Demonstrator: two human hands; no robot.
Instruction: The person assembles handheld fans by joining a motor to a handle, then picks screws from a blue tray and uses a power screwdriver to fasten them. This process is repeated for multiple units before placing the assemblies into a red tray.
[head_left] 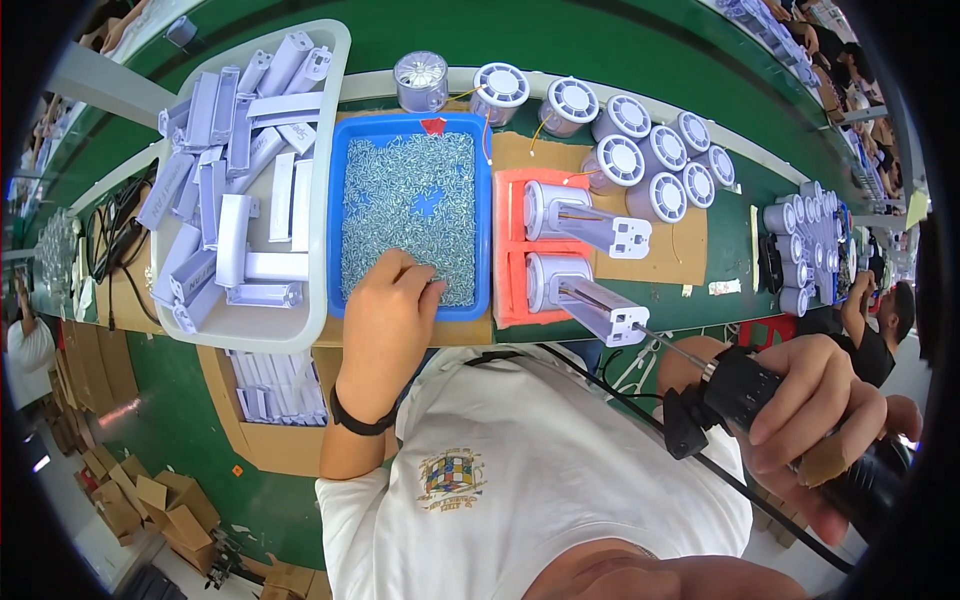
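Over a green tabletop (730, 303), the right hand (820, 405) wraps its fingers round a black cylindrical power screwdriver (742, 390), its shaft meeting the nearer white plastic housing (612, 322). Farther left, the left hand (388, 305) bends its fingers into silver metal screws (400, 200) in a blue rectangular tray (483, 215); their grip I cannot tell. White slotted cylinders (620, 160) stand beyond.

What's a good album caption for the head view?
Left hand at screws in a blue tray, right hand holding a black screwdriver.
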